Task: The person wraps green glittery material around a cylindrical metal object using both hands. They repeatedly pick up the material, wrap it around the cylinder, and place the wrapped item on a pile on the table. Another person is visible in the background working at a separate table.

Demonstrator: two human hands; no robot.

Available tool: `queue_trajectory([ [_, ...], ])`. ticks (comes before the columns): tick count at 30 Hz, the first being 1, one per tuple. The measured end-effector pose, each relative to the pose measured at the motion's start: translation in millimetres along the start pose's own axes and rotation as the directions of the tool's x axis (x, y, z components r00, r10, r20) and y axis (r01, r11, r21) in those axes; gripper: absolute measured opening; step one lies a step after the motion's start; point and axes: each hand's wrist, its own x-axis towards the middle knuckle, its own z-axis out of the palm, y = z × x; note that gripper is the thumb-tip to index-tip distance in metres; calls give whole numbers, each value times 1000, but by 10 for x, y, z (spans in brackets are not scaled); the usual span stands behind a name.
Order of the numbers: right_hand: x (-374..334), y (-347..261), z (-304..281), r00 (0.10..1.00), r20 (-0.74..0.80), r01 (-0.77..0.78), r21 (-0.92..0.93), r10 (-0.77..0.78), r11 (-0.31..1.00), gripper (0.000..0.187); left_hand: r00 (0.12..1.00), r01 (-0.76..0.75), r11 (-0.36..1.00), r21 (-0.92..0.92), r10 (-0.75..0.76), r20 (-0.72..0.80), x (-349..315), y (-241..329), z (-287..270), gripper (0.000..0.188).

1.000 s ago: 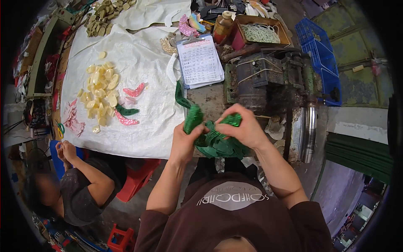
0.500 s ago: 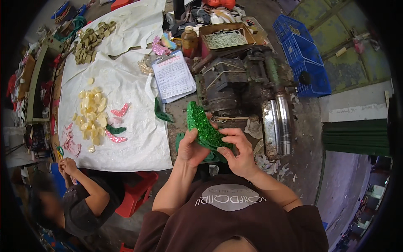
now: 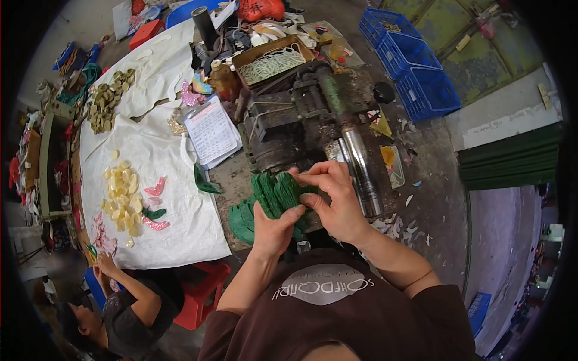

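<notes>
A white printed form on a clipboard lies left of the dark machine. Beyond it, a brown open box holds pale cords. Blue plastic crates stand far right, and an orange-red bag lies at the far edge.

- my left hand now cups the green pieces fanned edge-up, where a glittery face showed before.
- my right hand has shifted to their right side, fingers pinching the top.

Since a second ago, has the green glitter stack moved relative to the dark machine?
Yes. The green glitter stack has turned, plain back side up, and sits lower-left of the dark machine, no longer in front of it.
</notes>
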Motion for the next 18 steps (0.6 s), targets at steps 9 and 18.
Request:
queue_trajectory([
  [9, -95, 14, -260, 969, -172, 159, -113, -177, 981, 28, 980, -194, 948, 251, 176, 91, -2, -194, 307, 66],
  [18, -51, 330, -807, 991, -79, 123, 249, -106, 961, 19, 940, -170, 791, 588, 309, -145, -78, -346, 553, 43],
])
